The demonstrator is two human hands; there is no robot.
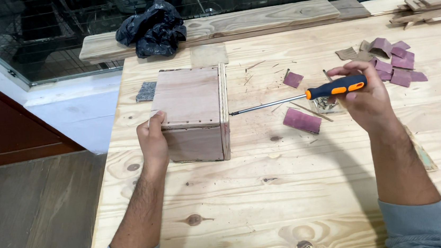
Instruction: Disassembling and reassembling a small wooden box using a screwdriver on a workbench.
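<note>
Driving a fastener into the side panel, by the look of it: screwdriver tip sits at the right face of the box, shaft level.

- surface (290,187): pale pine boards, carries everything under both hands.
- wooden box (190,110): plywood cube just left of the screwdriver tip, right panel edge proud of the top. Left hand (154,140) is flat against its near-left corner, fingers pressed together, bracing it.
- screwdriver (303,95): orange-and-black handle pinched in the right hand (364,95), fingers curled round it, tip touching the box's right panel (can't see a screw head from here).
- sandpaper scraps (393,63): maroon pieces, beyond and right of the right hand; one larger piece (301,120) just below the shaft.
- small screws (325,104): heap right under the right hand.

Next move likely needs axial push with the shaft kept square, left hand resisting the shove.
</note>
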